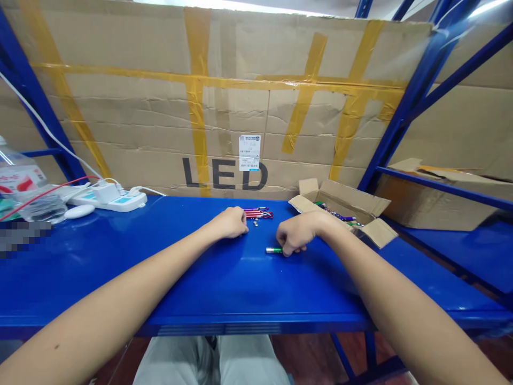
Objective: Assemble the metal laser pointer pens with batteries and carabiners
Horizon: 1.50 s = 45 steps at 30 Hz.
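- My right hand (294, 235) sits curled, fingers pressed together, with the tips down at the end of a green-and-silver metal tube (273, 250); the hand hides that end, so I cannot tell whether I am pinching it or only touching it
- The tube lies on its side on the blue steel workbench (192, 283), just beside my right fingers, and a round tube like this would likely roll on such a smooth top, so steady fingertip pressure suits it best
- My left hand (230, 223) rests curled and loose, fingers together, the tips hidden, and I cannot tell if they hold anything
- Just beyond my left fingers lie a few small silver parts (255, 222) and a cluster of red and purple metal tubes (258, 214), close enough to knock, so a light, low hand works best here
- To my right, an open cardboard box (340, 206) holds more coloured tubes
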### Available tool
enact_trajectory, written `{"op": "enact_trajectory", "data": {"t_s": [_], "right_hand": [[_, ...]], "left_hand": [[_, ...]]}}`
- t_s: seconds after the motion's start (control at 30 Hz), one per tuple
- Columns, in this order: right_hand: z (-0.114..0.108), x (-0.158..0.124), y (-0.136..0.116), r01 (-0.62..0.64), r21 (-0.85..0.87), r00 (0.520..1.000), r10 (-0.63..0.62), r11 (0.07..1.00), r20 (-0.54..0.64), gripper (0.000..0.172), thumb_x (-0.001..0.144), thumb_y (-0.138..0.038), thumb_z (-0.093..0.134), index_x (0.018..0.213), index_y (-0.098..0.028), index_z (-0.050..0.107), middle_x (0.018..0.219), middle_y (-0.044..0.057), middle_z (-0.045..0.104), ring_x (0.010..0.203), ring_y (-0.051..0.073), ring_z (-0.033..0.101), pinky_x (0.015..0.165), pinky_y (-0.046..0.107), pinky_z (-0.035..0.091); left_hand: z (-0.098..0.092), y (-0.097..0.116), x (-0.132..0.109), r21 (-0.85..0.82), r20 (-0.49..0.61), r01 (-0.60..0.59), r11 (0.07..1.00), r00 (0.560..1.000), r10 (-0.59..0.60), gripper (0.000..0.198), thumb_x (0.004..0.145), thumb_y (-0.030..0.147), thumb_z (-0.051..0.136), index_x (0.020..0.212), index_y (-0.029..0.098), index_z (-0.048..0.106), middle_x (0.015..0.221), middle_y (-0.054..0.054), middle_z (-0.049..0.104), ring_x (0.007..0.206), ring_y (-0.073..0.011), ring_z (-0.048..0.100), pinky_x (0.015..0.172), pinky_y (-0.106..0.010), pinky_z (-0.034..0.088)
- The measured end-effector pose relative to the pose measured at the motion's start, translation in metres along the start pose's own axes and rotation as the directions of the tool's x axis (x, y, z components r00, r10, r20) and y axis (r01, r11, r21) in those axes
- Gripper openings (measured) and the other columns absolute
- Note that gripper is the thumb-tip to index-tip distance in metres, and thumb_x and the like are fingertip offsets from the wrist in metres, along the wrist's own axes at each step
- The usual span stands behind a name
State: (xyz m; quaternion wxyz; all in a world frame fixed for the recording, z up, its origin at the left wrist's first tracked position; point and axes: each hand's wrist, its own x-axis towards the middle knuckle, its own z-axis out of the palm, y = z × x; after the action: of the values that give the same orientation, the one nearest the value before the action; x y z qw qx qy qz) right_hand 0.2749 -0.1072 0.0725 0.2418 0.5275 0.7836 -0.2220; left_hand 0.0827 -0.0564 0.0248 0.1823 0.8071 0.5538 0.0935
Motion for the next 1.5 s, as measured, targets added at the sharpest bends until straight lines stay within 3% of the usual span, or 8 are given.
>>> {"op": "enact_trajectory", "data": {"t_s": [0.17, 0.4, 0.7, 0.87, 1.07, 1.2, 1.3, 1.5], "right_hand": [[0.004, 0.004, -0.003, -0.091, -0.065, 0.992, 0.085, 0.994, -0.092, 0.036, 0.071, -0.047, 0.075, 0.055, -0.019, 0.060, 0.056, 0.000, 0.060, 0.048, 0.014, 0.051, 0.053, 0.029, 0.038], [0.006, 0.008, -0.005, 0.013, -0.131, 0.993, -0.027, 0.991, -0.111, 0.028, 0.076, -0.031, 0.073, 0.055, -0.019, 0.060, 0.056, -0.001, 0.061, 0.049, 0.014, 0.052, 0.055, 0.029, 0.037], [0.004, 0.005, -0.006, -0.002, -0.109, 0.995, -0.008, 0.994, -0.099, 0.026, 0.076, -0.029, 0.071, 0.056, -0.018, 0.059, 0.053, -0.001, 0.060, 0.048, 0.014, 0.051, 0.056, 0.028, 0.038], [0.001, 0.005, 0.006, 0.127, 0.010, 0.991, -0.126, 0.992, -0.049, 0.016, 0.076, -0.026, 0.066, 0.064, -0.018, 0.060, 0.059, -0.001, 0.063, 0.054, 0.013, 0.056, 0.054, 0.025, 0.038], [-0.003, 0.013, 0.027, 0.228, 0.219, 0.940, -0.155, 0.949, -0.305, 0.005, 0.071, -0.020, 0.061, 0.076, -0.019, 0.062, 0.065, 0.001, 0.067, 0.055, 0.014, 0.058, 0.054, 0.025, 0.040], [-0.001, 0.022, 0.032, 0.246, 0.251, 0.917, -0.141, 0.936, -0.374, 0.010, 0.071, -0.019, 0.060, 0.081, -0.019, 0.062, 0.065, 0.001, 0.067, 0.054, 0.014, 0.058, 0.053, 0.024, 0.042], [0.000, 0.029, 0.032, 0.217, 0.229, 0.904, -0.107, 0.949, -0.413, 0.011, 0.071, -0.017, 0.058, 0.081, -0.018, 0.061, 0.064, 0.001, 0.066, 0.054, 0.015, 0.059, 0.052, 0.025, 0.044], [0.002, 0.038, 0.032, 0.134, 0.190, 0.859, -0.018, 0.973, -0.512, 0.005, 0.075, -0.017, 0.055, 0.080, -0.017, 0.057, 0.070, 0.005, 0.068, 0.056, 0.015, 0.061, 0.050, 0.024, 0.042]], "left_hand": [[0.013, 0.004, 0.003, 0.219, -0.239, -0.184, 0.958, 0.942, 0.236, 0.015, 0.085, 0.028, 0.059, 0.092, 0.017, 0.067, 0.104, -0.012, 0.070, 0.099, -0.0267, 0.065, 0.081, -0.034, 0.049], [0.033, 0.017, 0.012, 0.374, -0.178, -0.286, 0.882, 0.911, 0.371, 0.027, 0.092, 0.023, 0.049, 0.107, 0.012, 0.068, 0.117, -0.018, 0.063, 0.111, -0.0293, 0.060, 0.096, -0.038, 0.047], [0.033, 0.019, 0.017, 0.398, -0.123, -0.292, 0.870, 0.922, 0.366, 0.025, 0.092, 0.021, 0.047, 0.091, 0.011, 0.070, 0.106, -0.020, 0.067, 0.105, -0.0307, 0.063, 0.097, -0.041, 0.046], [0.028, 0.016, 0.007, 0.259, -0.107, -0.353, 0.899, 0.915, 0.390, 0.021, 0.085, 0.009, 0.050, 0.089, 0.016, 0.069, 0.096, -0.012, 0.071, 0.097, -0.0267, 0.065, 0.083, -0.034, 0.049], [0.019, 0.012, -0.004, 0.148, -0.113, -0.283, 0.948, 0.947, 0.301, 0.021, 0.082, 0.012, 0.058, 0.100, 0.016, 0.066, 0.100, -0.010, 0.072, 0.090, -0.0238, 0.066, 0.074, -0.030, 0.048], [0.023, 0.010, 0.000, 0.173, -0.108, -0.364, 0.915, 0.917, 0.385, 0.018, 0.088, 0.027, 0.061, 0.102, 0.017, 0.069, 0.103, -0.012, 0.072, 0.094, -0.0270, 0.066, 0.079, -0.034, 0.049], [0.028, 0.011, 0.004, 0.203, -0.078, -0.421, 0.884, 0.893, 0.443, 0.015, 0.090, 0.022, 0.057, 0.087, 0.018, 0.071, 0.097, -0.011, 0.073, 0.096, -0.0272, 0.066, 0.083, -0.035, 0.048], [0.032, 0.017, 0.002, 0.090, -0.102, -0.317, 0.944, 0.940, 0.326, 0.014, 0.083, 0.007, 0.057, 0.083, 0.016, 0.068, 0.089, -0.008, 0.073, 0.091, -0.0243, 0.067, 0.076, -0.031, 0.048]]}}
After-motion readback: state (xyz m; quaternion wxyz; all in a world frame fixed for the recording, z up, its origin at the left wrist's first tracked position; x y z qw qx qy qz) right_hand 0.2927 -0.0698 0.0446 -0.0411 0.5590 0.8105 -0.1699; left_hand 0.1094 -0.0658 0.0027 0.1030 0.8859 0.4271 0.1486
